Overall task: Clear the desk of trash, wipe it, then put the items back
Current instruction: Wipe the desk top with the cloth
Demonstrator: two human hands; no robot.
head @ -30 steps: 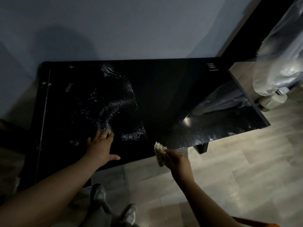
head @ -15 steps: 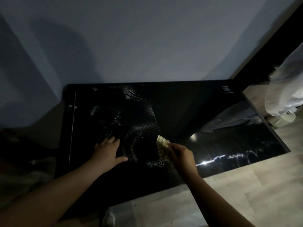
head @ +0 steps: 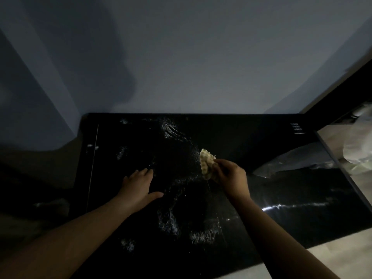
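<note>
A glossy black desk (head: 251, 137) fills the lower half of the view, streaked with pale wet or dusty smears across its middle. My right hand (head: 231, 178) is shut on a crumpled cream cloth (head: 206, 163), held just above the desk's centre. My left hand (head: 138, 186) lies flat on the desk to the left of the cloth, fingers spread and thumb out, holding nothing.
A grey wall (head: 191, 57) rises directly behind the desk. White plastic-wrapped bundles (head: 358, 141) sit on the pale wooden floor (head: 332, 258) past the desk's right edge. Dim floor lies to the left of the desk.
My right hand has carried the cloth from the desk's front edge out over its middle. The view has tilted up and closer; my left hand stays flat on the desk.
</note>
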